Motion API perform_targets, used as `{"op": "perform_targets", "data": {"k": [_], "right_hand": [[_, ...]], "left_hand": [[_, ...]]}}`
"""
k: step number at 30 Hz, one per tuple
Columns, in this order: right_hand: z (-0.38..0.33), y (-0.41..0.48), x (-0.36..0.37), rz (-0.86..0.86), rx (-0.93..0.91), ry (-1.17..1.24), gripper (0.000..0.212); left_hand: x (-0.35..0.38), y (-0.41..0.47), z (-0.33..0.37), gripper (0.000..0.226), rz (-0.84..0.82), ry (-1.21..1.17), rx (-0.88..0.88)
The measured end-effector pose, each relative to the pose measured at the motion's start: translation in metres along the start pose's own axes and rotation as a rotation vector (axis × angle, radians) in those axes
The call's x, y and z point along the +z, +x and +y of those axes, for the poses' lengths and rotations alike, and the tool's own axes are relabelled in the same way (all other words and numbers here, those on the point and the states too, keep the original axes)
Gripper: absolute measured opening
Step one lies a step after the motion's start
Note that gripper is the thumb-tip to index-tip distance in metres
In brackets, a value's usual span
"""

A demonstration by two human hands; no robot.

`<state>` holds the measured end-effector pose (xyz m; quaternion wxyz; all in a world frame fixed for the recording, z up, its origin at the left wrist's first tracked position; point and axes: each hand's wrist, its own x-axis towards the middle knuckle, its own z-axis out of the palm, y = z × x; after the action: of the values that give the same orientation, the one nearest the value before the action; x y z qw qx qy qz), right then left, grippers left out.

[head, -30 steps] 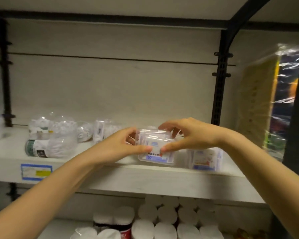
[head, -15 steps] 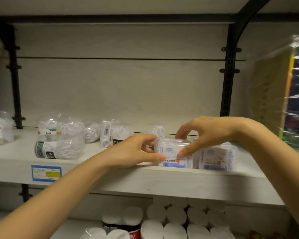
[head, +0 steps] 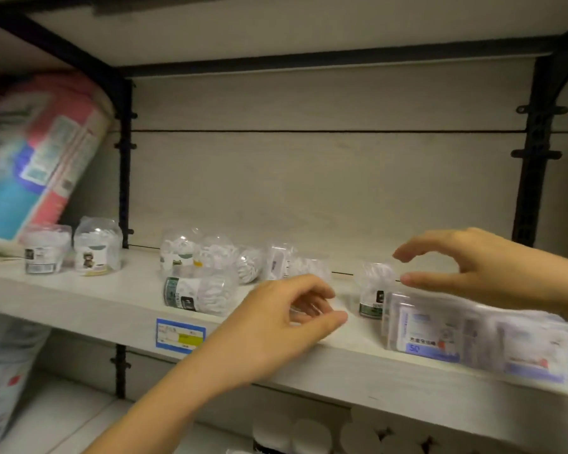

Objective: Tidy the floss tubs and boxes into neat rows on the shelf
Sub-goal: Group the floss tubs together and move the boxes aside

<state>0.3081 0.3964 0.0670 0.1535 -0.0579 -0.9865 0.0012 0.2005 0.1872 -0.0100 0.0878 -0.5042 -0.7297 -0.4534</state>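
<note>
The box (head: 423, 329) that both hands were holding now stands on the shelf (head: 79, 303) just below the right hand (head: 473, 267), against a second box (head: 532, 352). That hand and the left hand (head: 276, 326) hover empty with relaxed fingers. The toppled tub (head: 197, 293) beyond the left hand probably comes next.

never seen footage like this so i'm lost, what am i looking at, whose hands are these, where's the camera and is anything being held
There is no machine: these are a person's bare hands, filmed by one camera worn on their head, looking forward and down. The left hand and right hand hover over a pale shelf, fingers loosely curved, holding nothing. On it are clear floss tubs at the left, a tub lying on its side, and another upright tub by the right hand. Flat floss boxes sit at the front right.
</note>
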Motion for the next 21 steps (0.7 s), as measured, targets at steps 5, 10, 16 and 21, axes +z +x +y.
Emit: {"op": "perform_targets", "data": {"k": [5,10,16,21], "right_hand": [[-0.044,0.037,0.014,0.142,-0.01,-0.021,0.048],[-0.078,0.084,0.038,0.014,0.164,-0.034,0.072],[-0.093,0.098,0.056,-0.032,0.319,0.041,0.071],[-0.116,0.069,0.04,0.299,0.302,0.416,0.071]], "left_hand": [[-0.06,-0.038,-0.035,0.01,0.214,0.037,0.067],[-0.111,-0.042,-0.073,0.012,0.28,0.067,0.071],[-0.151,-0.032,-0.11,0.007,0.238,0.133,0.071],[-0.159,-0.021,-0.13,0.024,0.024,0.263,0.07]]}}
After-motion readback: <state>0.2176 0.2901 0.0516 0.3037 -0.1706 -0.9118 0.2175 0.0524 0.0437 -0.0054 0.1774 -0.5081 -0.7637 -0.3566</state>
